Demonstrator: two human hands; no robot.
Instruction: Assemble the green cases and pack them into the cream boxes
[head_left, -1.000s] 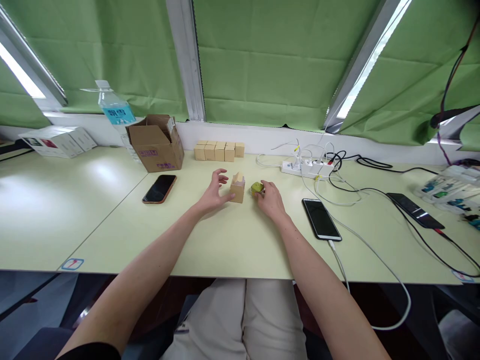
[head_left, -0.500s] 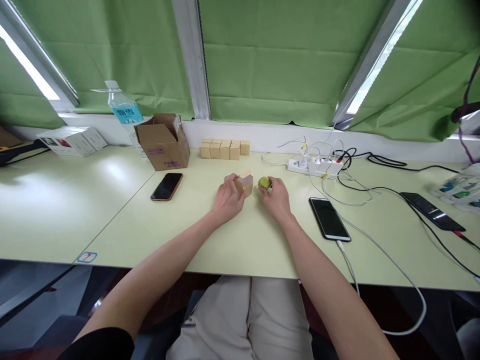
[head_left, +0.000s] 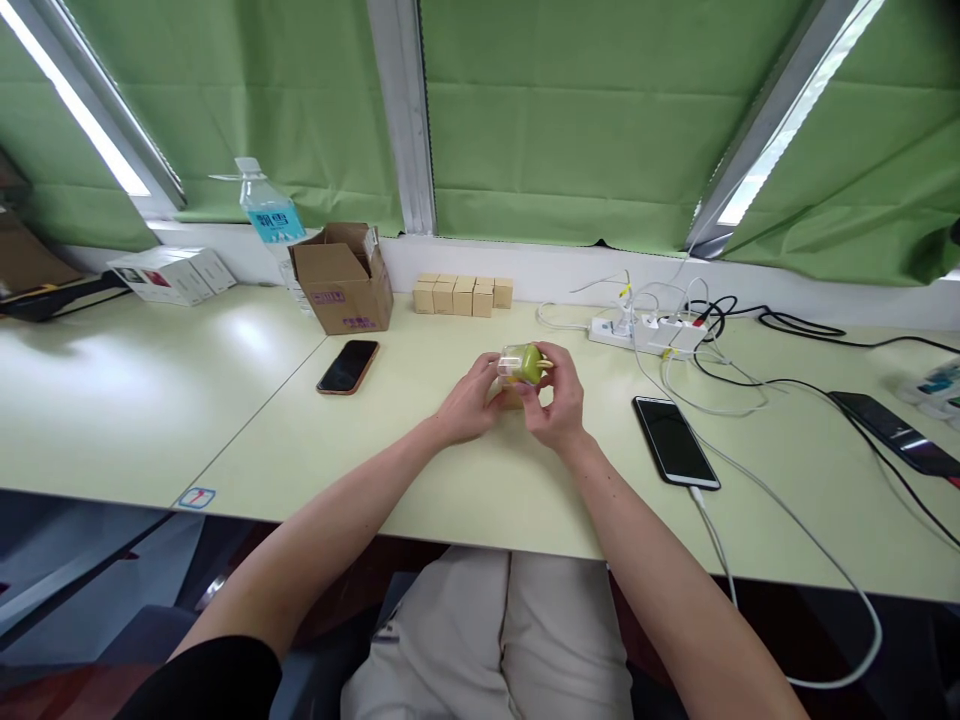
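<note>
A small clear bottle with a green cap (head_left: 531, 364) and a pale loop at its cap end lies sideways between my hands, above the table. My right hand (head_left: 556, 402) is closed around the cap end, thumb below and fingers above. Partly hidden beneath the bottle is a small tan cardboard box (head_left: 513, 399). My left hand (head_left: 471, 402) is curled at the box's left side, its fingertips close to the clear end of the bottle; whether they touch the bottle is hard to tell.
Several small tan boxes (head_left: 463, 296) stand in a row by the wall, right of an open brown carton (head_left: 346, 285). One phone (head_left: 349, 366) lies left of my hands. Another phone (head_left: 676, 442), on a white cable, lies to the right, before a power strip (head_left: 651, 332) with tangled cords.
My right hand has lifted the bottle out into view and turned it sideways over the box. The box, upright and open-topped before, is now mostly covered. The camera view has shifted slightly left.
</note>
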